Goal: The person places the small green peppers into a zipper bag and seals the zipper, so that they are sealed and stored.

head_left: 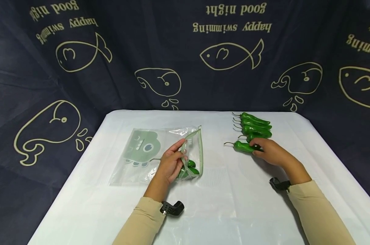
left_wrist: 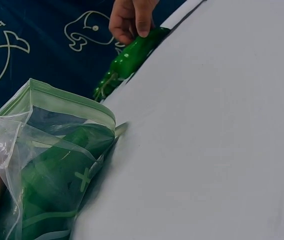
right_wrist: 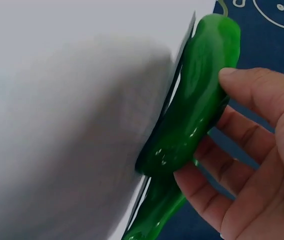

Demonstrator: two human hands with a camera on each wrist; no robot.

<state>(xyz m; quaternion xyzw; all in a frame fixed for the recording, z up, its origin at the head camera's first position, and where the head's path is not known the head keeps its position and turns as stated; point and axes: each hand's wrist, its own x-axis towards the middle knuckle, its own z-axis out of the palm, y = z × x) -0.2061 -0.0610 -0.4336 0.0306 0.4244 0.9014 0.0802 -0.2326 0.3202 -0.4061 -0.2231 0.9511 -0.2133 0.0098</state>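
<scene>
A clear zip bag (head_left: 201,149) with a pale green edge and a green cartoon print lies on its side, its mouth spread toward the right. My left hand (head_left: 170,164) pinches the near layer at the mouth. Several green peppers (head_left: 193,170) show through the plastic beneath that hand; the left wrist view shows them blurred inside the bag (left_wrist: 72,102). Over to the right, my right hand (head_left: 272,152) grips the end of a green pepper (head_left: 241,147). In the right wrist view its thumb and fingers lie along either side of this pepper (right_wrist: 194,95).
Behind the right hand, several more green peppers (head_left: 252,123) lie in a row, stems pointing left. A white cloth covers the table (head_left: 209,211). At the table's back hangs a dark blue curtain (head_left: 179,41) with fish and whale drawings.
</scene>
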